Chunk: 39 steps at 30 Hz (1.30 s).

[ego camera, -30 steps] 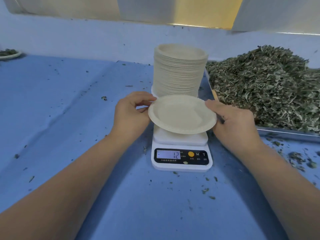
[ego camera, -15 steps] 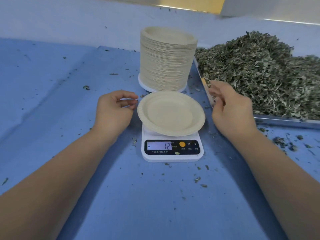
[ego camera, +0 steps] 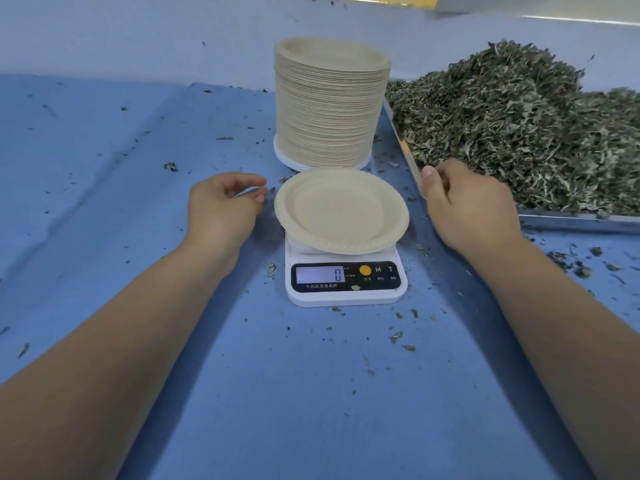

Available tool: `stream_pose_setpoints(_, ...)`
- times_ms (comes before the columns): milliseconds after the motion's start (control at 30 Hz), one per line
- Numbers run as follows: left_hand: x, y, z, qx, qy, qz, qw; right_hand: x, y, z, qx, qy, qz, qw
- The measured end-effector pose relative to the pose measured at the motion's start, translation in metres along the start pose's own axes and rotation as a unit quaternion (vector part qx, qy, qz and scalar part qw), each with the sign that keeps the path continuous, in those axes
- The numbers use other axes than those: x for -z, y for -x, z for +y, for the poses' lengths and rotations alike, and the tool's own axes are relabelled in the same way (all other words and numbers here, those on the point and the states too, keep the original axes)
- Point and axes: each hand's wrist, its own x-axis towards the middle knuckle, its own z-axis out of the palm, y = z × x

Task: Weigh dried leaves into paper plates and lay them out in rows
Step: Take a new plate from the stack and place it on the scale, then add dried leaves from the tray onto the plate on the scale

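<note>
An empty paper plate [ego camera: 341, 211] sat on the white scale [ego camera: 346, 289], between the two grips and apart from both. It was a shallow, pale disc with a crimped rim, and it overhung the small platform all round. The display [ego camera: 320, 274] read 0, which suggests the scale had been zeroed so that only leaf weight would count.

The left grip [ego camera: 221, 206] was released. Its fingers were loosely curled around nothing, just left of the plate's rim, probably kept close in case the light plate needed steadying.

The right grip [ego camera: 467, 206] hovered at the near edge of the metal tray [ego camera: 571, 220]. Its fingers were folded inward and its palm hidden, so I cannot tell whether it held anything. The dried leaves [ego camera: 519, 126] were heaped just beyond it and to its right. They were thin, brittle, grey-green shreds, likely to scatter when lifted.

Beyond the grips, behind the scale, a tall stack of plates [ego camera: 329, 105] stood within easy reach. Leaf crumbs dotted the blue surface [ego camera: 104, 168] around both grips.
</note>
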Motion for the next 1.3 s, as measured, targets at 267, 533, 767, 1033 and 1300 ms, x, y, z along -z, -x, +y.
stream_pose_setpoints(267, -0.002, 0.004, 0.003, 0.006, 0.004, -0.002, 1.0, -0.006, -0.003, 0.018, -0.013, 0.102, -0.085, 0.991)
stream_pose_setpoints(533, -0.004, 0.005, 0.012, 0.054, 0.098, 0.018, 0.994, -0.001, -0.019, 0.011, -0.013, 0.075, -0.153, 0.985)
stream_pose_setpoints(767, -0.005, 0.006, 0.012, 0.05, 0.083, 0.023, 0.995, -0.007, -0.023, 0.009, 0.012, 0.067, -0.151, 0.986)
stream_pose_setpoints(1033, -0.005, 0.008, 0.013, 0.049, 0.098, 0.028, 0.994, 0.003, -0.058, 0.007, -0.075, -0.035, -0.197, 0.977)
stream_pose_setpoints(1300, -0.003, 0.002, 0.01, 0.053, 0.137, 0.035, 0.988, 0.007, -0.055, 0.002, -0.081, -0.041, -0.088, 0.992)
